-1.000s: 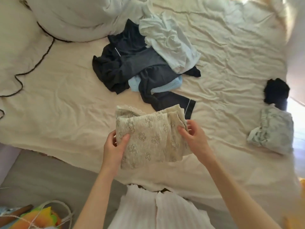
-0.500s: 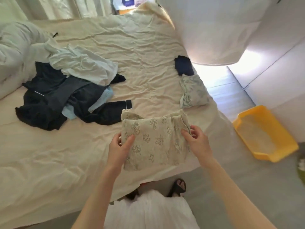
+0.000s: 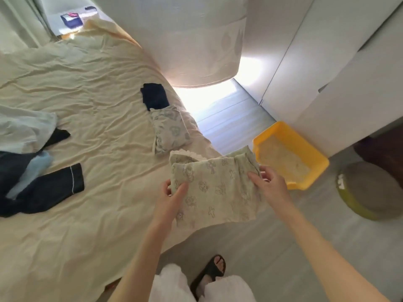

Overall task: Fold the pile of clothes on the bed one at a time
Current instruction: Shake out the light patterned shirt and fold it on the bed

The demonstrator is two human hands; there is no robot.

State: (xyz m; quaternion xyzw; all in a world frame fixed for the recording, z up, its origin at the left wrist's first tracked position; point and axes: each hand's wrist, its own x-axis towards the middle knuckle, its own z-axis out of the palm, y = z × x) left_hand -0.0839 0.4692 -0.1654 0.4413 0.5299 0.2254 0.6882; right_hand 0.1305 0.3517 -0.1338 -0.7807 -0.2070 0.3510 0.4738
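1. The bed (image 3: 91, 118) fills the left of the view, its cream sheet rumpled.
2. The unfolded pile (image 3: 32, 166) lies at the left edge; two folded pieces (image 3: 165, 118) sit near the bed's right side.
3. The printed garment (image 3: 216, 188), already folded, hangs in the air over the bed's corner — just in front of the folded pieces.
4. The left hand (image 3: 172, 197) and the right hand (image 3: 268, 184) each pinch a side of it.
5. Lower it flat and level beside the folded ones — letting go early would likely spill the folds.
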